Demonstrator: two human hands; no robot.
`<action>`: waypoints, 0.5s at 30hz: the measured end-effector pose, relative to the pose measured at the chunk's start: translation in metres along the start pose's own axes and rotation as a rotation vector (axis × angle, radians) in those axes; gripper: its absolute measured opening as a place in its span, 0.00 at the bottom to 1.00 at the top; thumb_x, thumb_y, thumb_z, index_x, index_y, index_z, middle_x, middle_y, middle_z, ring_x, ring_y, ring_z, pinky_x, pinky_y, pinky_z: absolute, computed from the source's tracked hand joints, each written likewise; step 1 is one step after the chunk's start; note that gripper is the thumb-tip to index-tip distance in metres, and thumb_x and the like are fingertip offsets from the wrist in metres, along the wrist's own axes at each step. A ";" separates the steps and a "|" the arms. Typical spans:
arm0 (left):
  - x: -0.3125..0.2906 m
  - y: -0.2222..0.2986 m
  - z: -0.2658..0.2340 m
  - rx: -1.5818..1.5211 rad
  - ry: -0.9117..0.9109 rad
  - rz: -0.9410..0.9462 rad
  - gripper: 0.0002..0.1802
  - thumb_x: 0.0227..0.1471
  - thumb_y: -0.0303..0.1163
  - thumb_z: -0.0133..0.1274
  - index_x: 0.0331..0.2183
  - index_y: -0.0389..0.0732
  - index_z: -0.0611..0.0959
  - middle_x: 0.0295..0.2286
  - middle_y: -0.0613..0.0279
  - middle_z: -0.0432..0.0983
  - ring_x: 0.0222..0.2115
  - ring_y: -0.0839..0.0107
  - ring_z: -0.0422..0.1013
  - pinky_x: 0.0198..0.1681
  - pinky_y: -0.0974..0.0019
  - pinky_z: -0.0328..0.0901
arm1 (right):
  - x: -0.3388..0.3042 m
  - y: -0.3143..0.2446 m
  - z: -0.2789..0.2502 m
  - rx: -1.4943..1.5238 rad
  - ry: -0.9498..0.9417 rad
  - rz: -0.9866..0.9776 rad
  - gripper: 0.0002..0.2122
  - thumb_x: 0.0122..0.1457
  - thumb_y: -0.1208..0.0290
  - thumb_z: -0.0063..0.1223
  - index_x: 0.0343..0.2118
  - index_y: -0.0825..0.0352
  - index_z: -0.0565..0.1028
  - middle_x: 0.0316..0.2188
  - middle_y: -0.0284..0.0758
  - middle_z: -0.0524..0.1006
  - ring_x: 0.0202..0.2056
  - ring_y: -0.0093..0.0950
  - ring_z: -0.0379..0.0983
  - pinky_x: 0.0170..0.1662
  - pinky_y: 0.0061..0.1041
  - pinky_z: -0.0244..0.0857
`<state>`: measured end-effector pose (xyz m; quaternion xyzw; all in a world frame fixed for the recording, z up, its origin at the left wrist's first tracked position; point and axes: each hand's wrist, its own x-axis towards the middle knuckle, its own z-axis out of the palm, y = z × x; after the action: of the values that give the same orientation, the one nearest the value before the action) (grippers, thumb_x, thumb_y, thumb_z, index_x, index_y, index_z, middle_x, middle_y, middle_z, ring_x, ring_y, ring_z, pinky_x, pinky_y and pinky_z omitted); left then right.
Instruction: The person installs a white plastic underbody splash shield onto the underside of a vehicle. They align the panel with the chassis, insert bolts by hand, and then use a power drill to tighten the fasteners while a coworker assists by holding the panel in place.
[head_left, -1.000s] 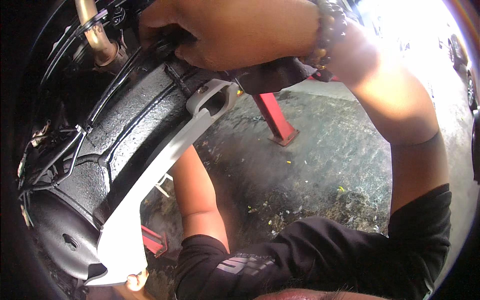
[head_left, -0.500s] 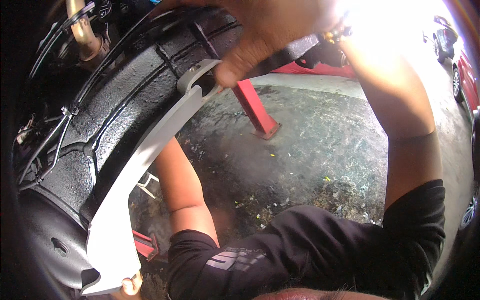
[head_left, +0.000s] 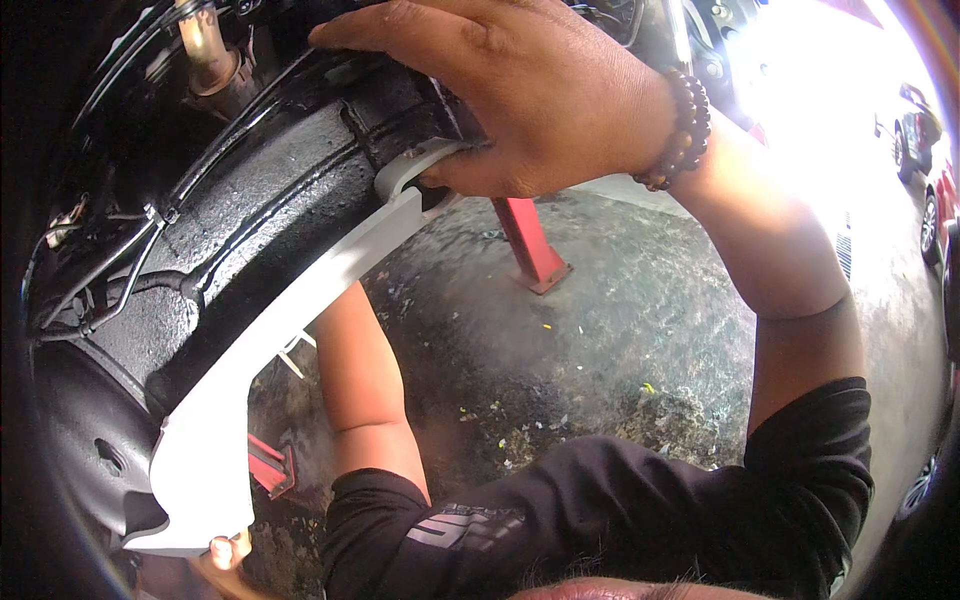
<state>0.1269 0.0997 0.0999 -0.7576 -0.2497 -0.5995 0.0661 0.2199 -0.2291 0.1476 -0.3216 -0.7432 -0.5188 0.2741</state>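
A long pale grey metal bracket (head_left: 335, 270) lies along the black, ribbed car frame (head_left: 240, 215). It has a curved, loop-like upper end and a wide lower end. My right hand (head_left: 550, 105) grips the upper end, its thumb at the loop and its fingers reaching over the black metal. My left forearm (head_left: 362, 370) rises behind the bracket, which hides that hand. Under the bracket's lower end, the thumb of another hand (head_left: 222, 560) presses on its edge; this hand seems to be another person's.
Red steel stands (head_left: 530, 245) rise from the stained concrete floor (head_left: 600, 330). Thin dark pipes (head_left: 190, 185) run along the frame's left side, near a tan metal pipe (head_left: 207, 50). Parked vehicles (head_left: 935, 190) stand in bright light at the far right.
My right hand has shifted lower in view, with its fingers now stretched left over the frame. The bracket's wide end sits slightly further left and higher, along with the hand under it.
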 end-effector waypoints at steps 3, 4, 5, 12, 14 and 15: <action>-0.008 0.009 0.011 0.004 -0.006 0.012 0.21 0.60 0.40 0.57 0.49 0.36 0.82 0.50 0.54 0.79 0.49 0.62 0.74 0.54 0.56 0.66 | 0.005 -0.009 -0.006 -0.123 -0.075 0.043 0.44 0.48 0.64 0.68 0.67 0.70 0.57 0.46 0.41 0.74 0.50 0.40 0.74 0.63 0.63 0.55; -0.010 0.009 0.010 0.010 -0.007 0.012 0.21 0.60 0.40 0.57 0.49 0.36 0.82 0.50 0.55 0.79 0.49 0.62 0.74 0.54 0.56 0.66 | 0.005 -0.012 -0.008 -0.163 -0.082 0.039 0.44 0.48 0.65 0.67 0.67 0.70 0.57 0.46 0.41 0.74 0.50 0.39 0.75 0.63 0.65 0.55; -0.012 0.010 0.009 0.019 -0.007 0.013 0.21 0.60 0.40 0.57 0.49 0.36 0.82 0.50 0.55 0.79 0.48 0.62 0.74 0.54 0.56 0.66 | 0.005 -0.011 -0.006 -0.194 -0.060 0.002 0.44 0.48 0.65 0.67 0.67 0.70 0.57 0.45 0.41 0.74 0.50 0.38 0.75 0.62 0.67 0.54; -0.006 0.004 0.004 0.006 -0.022 0.008 0.21 0.59 0.41 0.59 0.49 0.37 0.82 0.50 0.56 0.79 0.48 0.64 0.74 0.53 0.57 0.67 | 0.011 0.000 -0.008 -0.081 -0.083 -0.036 0.41 0.47 0.70 0.66 0.66 0.69 0.59 0.37 0.34 0.78 0.43 0.38 0.80 0.61 0.72 0.52; -0.011 -0.003 0.000 0.023 -0.028 -0.011 0.21 0.59 0.41 0.59 0.48 0.37 0.82 0.49 0.57 0.79 0.48 0.65 0.74 0.53 0.57 0.67 | 0.012 -0.001 -0.002 -0.064 -0.025 -0.077 0.39 0.47 0.71 0.66 0.64 0.68 0.61 0.35 0.33 0.79 0.41 0.38 0.80 0.62 0.73 0.51; -0.011 -0.005 -0.001 0.017 -0.032 -0.013 0.21 0.59 0.41 0.59 0.48 0.37 0.82 0.49 0.57 0.79 0.48 0.65 0.74 0.53 0.57 0.67 | 0.014 -0.003 -0.002 -0.101 -0.017 -0.097 0.38 0.47 0.71 0.66 0.63 0.67 0.62 0.35 0.33 0.79 0.41 0.38 0.80 0.62 0.73 0.51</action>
<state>0.1220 0.1002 0.0888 -0.7647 -0.2608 -0.5856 0.0647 0.2092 -0.2293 0.1568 -0.3031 -0.7331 -0.5655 0.2256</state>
